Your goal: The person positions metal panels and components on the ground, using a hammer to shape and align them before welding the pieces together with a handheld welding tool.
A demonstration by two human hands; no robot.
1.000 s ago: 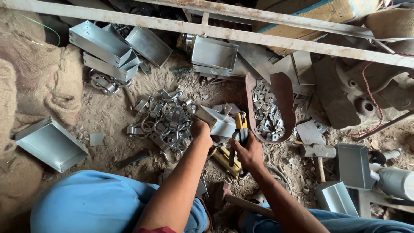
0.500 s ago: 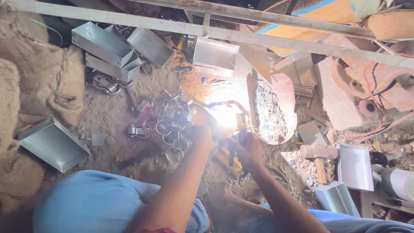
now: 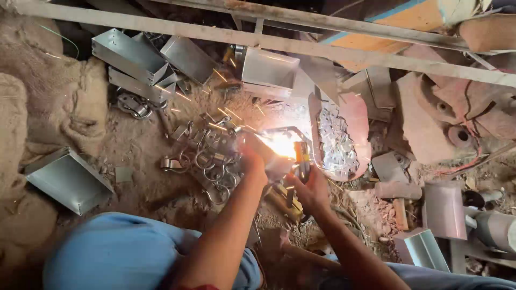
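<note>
Sparks fly from the arc, and we risk burns: our left hand grips the small metal piece bare, right at the glare. Right hand, fingers closed on the yellow-handled electrode holder. The piece, middle of the dirt floor, looks washed out, probably grey steel.

Person: bare forearms, ungloved hands, left hand and right hand; light blue trousers; red sleeve edge at elbow.
</note>
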